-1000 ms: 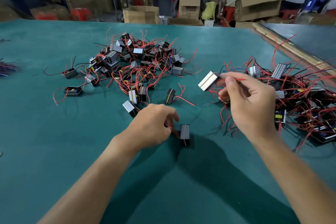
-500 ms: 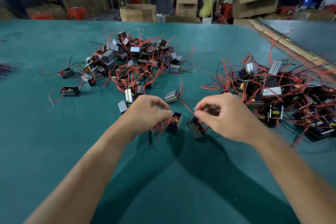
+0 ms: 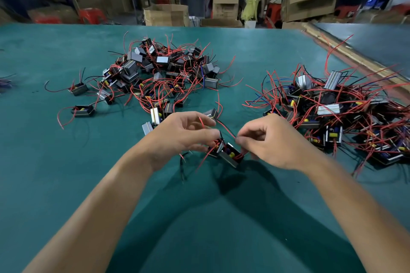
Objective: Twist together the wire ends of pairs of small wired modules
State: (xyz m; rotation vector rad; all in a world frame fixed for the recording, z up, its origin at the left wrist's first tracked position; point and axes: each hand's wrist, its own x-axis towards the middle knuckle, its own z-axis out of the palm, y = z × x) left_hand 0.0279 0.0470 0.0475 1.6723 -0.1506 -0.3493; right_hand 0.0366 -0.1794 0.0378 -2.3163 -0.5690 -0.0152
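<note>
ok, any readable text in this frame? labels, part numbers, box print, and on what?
No readable text anywhere.
Pair of modules nearest the camera: no legible marking, parts too small.
Left pile and right pile: nothing legible.
Cardboard boxes behind: blurred, no print made out.

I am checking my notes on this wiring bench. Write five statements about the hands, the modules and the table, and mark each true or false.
1. Two modules lie side by side between the left hand and the right hand. True.
2. The table cover is red. False: it is green.
3. The right hand pinches a red wire. True.
4. All loose modules form one pile. False: a left pile and a right pile lie apart.
5. The left hand lies flat, away from any wire. False: its fingers curl around red wires.
</note>
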